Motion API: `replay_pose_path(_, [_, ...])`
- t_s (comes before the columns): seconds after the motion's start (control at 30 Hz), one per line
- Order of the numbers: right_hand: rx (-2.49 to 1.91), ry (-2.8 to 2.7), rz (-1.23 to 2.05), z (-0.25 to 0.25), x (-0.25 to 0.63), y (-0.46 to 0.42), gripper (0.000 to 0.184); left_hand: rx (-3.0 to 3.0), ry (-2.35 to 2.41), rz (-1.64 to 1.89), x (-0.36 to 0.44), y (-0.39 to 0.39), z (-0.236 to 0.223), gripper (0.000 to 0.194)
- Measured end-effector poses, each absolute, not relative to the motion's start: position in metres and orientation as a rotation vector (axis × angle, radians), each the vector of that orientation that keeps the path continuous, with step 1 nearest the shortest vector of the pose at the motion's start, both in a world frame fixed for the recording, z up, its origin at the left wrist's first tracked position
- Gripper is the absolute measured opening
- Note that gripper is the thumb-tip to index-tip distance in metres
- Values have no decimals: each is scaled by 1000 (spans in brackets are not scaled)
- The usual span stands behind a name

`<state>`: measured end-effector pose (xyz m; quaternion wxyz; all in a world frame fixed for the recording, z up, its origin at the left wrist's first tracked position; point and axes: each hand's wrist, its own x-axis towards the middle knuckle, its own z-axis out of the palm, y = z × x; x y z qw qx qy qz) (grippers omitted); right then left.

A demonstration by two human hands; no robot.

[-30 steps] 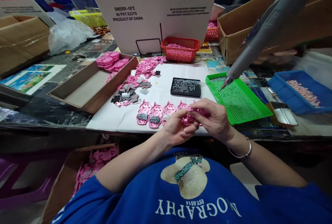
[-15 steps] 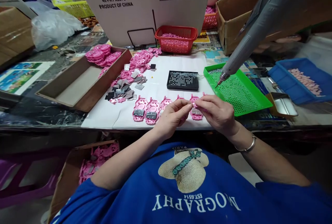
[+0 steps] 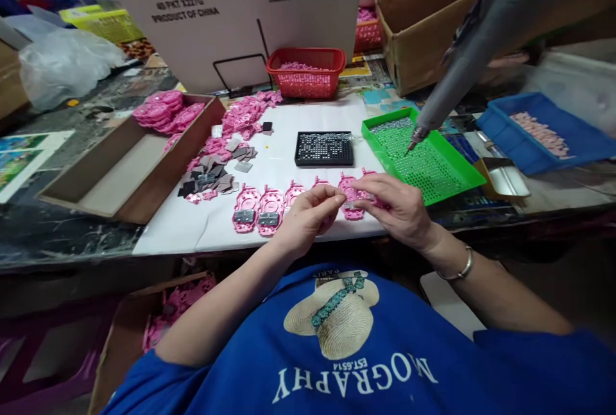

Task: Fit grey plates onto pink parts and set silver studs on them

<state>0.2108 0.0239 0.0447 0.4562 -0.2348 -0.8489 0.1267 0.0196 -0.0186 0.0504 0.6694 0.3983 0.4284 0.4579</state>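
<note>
A row of several pink plastic casings point(image 3: 247, 204), some with dark grey plates, lies along the front of the white sheet point(image 3: 187, 230). Over the middle of this row is my left hand point(image 3: 308, 216), thumb and forefinger pinched together; whatever they grip is hidden. My right hand point(image 3: 402, 210) is curled at the row's right end, fingertips beside a pink casing point(image 3: 347, 187). A small thing seems to be between its thumb and fingers, too unclear to name. Behind the hands sits a black tray of screws point(image 3: 324, 149). An electric screwdriver point(image 3: 445, 91) hangs above the green tray point(image 3: 452, 174).
Loose pink parts point(image 3: 240, 117) and grey plates point(image 3: 212, 171) are heaped at left beside a cardboard tray point(image 3: 120, 174). A red basket point(image 3: 305, 75) stands at the back. On the right are a blue tray point(image 3: 510, 139) and a cardboard box point(image 3: 409, 36).
The hands were together around a small pink part; now they are slightly apart, the left pinched and the right curled over the casings. The view has shifted, moving the scene left.
</note>
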Motion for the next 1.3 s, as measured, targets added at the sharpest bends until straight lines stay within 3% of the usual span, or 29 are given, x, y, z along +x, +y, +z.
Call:
replay_pose_path(0.33, [-389, -2155, 664, 38, 219, 24, 19, 1061, 1052, 755, 11, -16, 54, 35])
replay_pose_path(0.63, [-599, -1952, 799, 42, 222, 17, 14, 1040, 1100, 763, 16, -15, 56, 33])
replay_pose_path(0.8, [-885, -1453, 1197, 35, 225, 13, 45, 811, 1033, 904, 22, -11, 53, 34])
replay_pose_path(0.87, [-882, -1454, 1268, 32, 224, 12, 47, 765, 995, 916, 22, -10, 52, 35])
replay_pose_path(0.93, [-898, -1527, 1189, 30, 220, 9, 36, 732, 976, 918, 22, -9, 52, 36])
replay_pose_path(1.03, [-920, -1736, 792, 29, 213, 5, 21, 687, 966, 928, 24, -9, 53, 38])
replay_pose_path(1.13, [-899, -1926, 437, 27, 207, 4, 22, 666, 955, 944, 26, -9, 53, 40])
replay_pose_path(1.3, [-878, -2009, 238, 24, 201, 7, 25, 675, 940, 985, 28, -11, 54, 38])
